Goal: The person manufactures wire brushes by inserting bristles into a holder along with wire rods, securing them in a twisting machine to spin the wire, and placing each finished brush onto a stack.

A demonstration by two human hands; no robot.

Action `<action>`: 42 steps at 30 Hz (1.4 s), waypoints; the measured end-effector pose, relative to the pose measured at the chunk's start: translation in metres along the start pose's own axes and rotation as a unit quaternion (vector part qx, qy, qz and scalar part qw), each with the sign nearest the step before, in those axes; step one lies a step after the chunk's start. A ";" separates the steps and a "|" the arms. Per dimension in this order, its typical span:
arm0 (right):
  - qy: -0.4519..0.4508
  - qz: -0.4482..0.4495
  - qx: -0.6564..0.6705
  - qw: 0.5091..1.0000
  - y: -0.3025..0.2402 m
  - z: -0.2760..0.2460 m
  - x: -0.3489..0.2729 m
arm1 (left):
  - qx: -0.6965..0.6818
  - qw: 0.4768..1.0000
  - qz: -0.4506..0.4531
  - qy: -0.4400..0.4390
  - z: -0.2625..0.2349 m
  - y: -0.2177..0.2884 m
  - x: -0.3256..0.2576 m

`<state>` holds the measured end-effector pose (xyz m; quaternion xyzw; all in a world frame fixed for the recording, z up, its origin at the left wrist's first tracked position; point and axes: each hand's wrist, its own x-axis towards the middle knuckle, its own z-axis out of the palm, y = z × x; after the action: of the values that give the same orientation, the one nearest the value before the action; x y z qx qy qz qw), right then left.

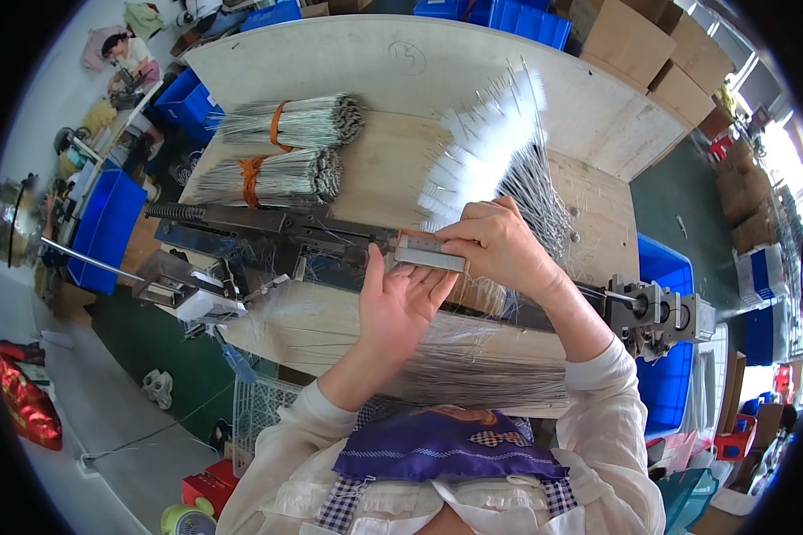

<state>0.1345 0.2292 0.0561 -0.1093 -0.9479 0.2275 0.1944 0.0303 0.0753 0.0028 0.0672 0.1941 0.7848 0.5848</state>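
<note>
My right hand (507, 242) is closed on the right end of a small rectangular block (430, 257), pale grey-white with a darker rim and a brownish upper edge. Its exact kind I cannot make out. Below the block lies my left hand (400, 301), palm up, thumb raised and fingers stretched out, the fingertips at the block's lower edge. Both hands are over a long dark metal machine bar (330, 230) running across the bench. Just beyond the right hand is a fan of thin wires (537, 201) with white bristle heads (473, 152), partly washed out by glare.
Two wire bundles (308, 123) tied with orange bands lie at the back left. Loose wires (473, 370) spread along the bench front. A metal clamp mechanism (656, 312) stands at the bar's right end, beside a blue bin (665, 383). Far left, another person (132, 58) sits at a bench.
</note>
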 end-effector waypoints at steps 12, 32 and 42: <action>-0.063 0.036 -0.154 0.985 -0.051 -0.006 -0.021 | -0.030 0.999 0.027 0.007 0.000 0.005 -0.005; -0.179 0.142 0.006 0.974 -0.013 0.075 -0.155 | 0.038 0.998 -0.006 0.055 -0.037 -0.052 -0.003; -0.104 0.196 0.143 0.964 0.007 0.051 -0.152 | 0.282 0.930 0.093 -0.219 -0.086 0.030 -0.106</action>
<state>0.2507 0.1703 -0.0376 -0.2398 -0.8804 0.4047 0.0601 0.0073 -0.0516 -0.0512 0.4167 0.2673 0.7145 0.4944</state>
